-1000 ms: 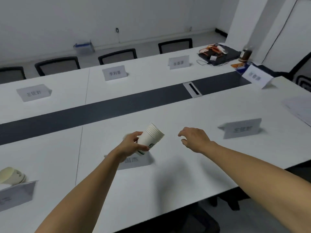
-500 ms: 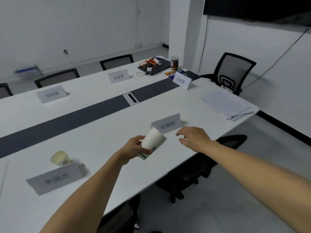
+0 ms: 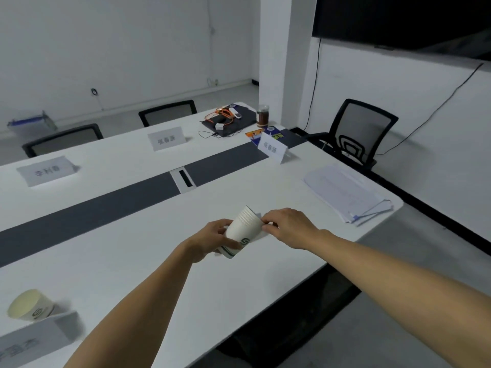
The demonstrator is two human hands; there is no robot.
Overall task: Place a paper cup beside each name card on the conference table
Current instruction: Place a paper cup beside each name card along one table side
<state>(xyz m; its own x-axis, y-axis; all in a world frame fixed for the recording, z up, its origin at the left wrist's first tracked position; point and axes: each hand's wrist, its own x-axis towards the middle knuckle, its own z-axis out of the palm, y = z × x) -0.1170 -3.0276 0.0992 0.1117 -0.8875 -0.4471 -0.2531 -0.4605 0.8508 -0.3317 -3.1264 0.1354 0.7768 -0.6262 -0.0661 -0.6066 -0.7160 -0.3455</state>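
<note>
Holding the stack of paper cups (image 3: 243, 231) tilted above the conference table (image 3: 148, 251), my left hand (image 3: 212, 239) wraps its lower end, fingers closed around it. My right hand (image 3: 288, 225) meets the stack's rim, fingertips (image 3: 267, 227) pinching the top cup's edge. Far off to my left, a single paper cup (image 3: 29, 309) stands just behind a name card (image 3: 32, 341). Beyond my fingers stands another name card (image 3: 272, 147), and right of them lies a pile of papers (image 3: 348, 193).

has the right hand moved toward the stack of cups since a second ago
Yes. The bare right hand closed leftward onto the white paper cup stack, which the left hand holds.
</note>
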